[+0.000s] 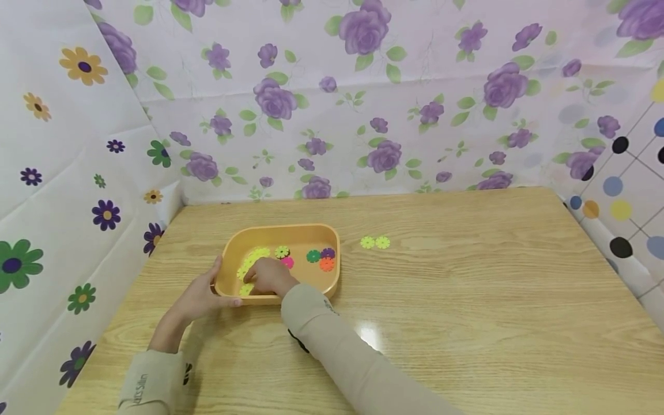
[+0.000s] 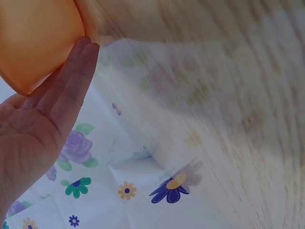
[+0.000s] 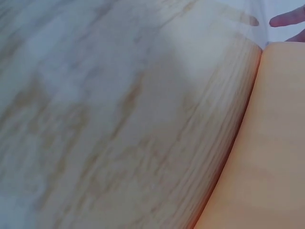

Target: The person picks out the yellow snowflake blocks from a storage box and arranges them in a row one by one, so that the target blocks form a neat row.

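In the head view, look toward the far left corner of the table (image 1: 467, 300) for the tray (image 1: 290, 230), set in from the far and left edges. Cupping the tray's near left corner with the left hand (image 1: 199, 295), with its thumb laid along the near side. Reaching over the near wall with the right hand (image 1: 270, 274), with fingers bent down among yellow pieces (image 1: 254, 256), flower-shaped and heaped at the left end; cannot tell whether clamped on one. Near the middle of the tray, note a pink piece (image 1: 287, 263); toward the right end, a green piece (image 1: 313, 256), a purple piece (image 1: 328, 252) and an orange piece (image 1: 327, 264). On the table beyond the tray's right end, find two loose yellow discs (image 1: 383, 242) lying flat side by side. Probably light, thin, fairly stiff and slick; best pinched by opposite scalloped edges, or slid to a wall when lying flat.

In the left wrist view, see straight fingers close together against the tray's outer wall. Likely rigid, light and apt to slide, so best steadied at a corner.

In the right wrist view, see mainly table and tray wall, with fingertips in the upper right, apparently of the left hand. Cannot make out the right hand's fingers here.
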`<action>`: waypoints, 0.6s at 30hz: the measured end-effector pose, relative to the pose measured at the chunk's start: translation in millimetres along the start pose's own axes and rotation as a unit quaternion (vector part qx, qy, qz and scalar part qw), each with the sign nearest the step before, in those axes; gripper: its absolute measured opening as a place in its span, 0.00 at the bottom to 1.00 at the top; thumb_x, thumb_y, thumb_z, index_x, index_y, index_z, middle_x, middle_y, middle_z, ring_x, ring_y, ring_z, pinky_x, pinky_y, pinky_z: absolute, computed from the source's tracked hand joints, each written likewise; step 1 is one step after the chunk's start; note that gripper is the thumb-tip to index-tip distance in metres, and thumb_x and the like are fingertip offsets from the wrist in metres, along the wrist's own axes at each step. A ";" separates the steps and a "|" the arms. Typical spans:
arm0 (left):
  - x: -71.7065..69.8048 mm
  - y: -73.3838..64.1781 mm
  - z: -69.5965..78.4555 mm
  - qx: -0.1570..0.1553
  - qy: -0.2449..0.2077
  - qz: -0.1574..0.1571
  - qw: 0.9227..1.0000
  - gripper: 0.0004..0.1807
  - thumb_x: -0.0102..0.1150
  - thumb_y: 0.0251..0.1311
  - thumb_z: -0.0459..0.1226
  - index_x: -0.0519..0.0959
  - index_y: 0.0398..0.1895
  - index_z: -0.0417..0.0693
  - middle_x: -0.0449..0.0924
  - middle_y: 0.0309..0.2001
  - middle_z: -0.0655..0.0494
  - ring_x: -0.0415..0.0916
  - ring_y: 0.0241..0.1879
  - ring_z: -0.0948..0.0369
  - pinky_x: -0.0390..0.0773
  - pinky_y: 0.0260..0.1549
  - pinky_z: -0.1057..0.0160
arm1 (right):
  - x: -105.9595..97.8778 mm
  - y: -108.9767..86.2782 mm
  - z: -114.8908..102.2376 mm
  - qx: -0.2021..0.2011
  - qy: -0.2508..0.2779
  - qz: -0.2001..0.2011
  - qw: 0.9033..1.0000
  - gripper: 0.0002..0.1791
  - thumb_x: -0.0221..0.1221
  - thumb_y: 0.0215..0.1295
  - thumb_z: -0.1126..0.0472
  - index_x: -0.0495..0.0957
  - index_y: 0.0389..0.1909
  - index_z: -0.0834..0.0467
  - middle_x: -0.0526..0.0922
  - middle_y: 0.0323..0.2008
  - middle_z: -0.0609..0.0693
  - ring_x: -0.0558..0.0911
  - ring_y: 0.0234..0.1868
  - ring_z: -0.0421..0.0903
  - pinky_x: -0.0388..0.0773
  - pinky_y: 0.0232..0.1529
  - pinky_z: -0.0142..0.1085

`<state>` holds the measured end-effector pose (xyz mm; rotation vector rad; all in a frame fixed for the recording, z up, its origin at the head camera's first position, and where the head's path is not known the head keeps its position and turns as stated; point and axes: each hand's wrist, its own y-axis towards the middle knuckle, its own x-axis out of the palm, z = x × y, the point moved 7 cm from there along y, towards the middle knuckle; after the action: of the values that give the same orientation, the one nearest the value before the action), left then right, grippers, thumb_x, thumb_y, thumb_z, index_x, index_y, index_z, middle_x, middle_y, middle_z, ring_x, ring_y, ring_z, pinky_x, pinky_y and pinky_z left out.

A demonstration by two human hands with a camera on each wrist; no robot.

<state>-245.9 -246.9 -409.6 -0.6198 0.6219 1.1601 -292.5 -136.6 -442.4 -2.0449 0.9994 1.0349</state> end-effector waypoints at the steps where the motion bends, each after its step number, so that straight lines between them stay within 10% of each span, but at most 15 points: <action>1: -0.1 0.0 0.2 0.002 0.000 0.001 1.000 0.63 0.71 0.43 0.47 0.34 0.68 0.31 0.50 0.64 0.27 0.57 0.60 0.40 0.60 0.54 0.43 | 0.4 0.1 -0.9 -0.004 -0.008 -0.004 1.000 0.17 0.68 0.49 0.54 0.83 0.43 0.41 0.79 0.45 0.33 0.73 0.49 0.34 0.69 0.46 0.28; 18: -1.5 -2.1 7.3 0.007 -0.012 0.001 1.000 0.63 0.72 0.42 0.43 0.35 0.68 0.29 0.44 0.65 0.26 0.50 0.63 0.38 0.55 0.56 0.42 | -14.7 -6.2 6.1 0.032 0.088 0.072 0.993 0.07 0.62 0.53 0.65 0.83 0.32 0.51 0.80 0.38 0.41 0.70 0.29 0.37 0.68 0.25 0.25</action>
<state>-243.3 -243.1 -403.3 -0.5922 0.6109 1.1622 -295.6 -123.5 -431.7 -2.0625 1.2703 0.8940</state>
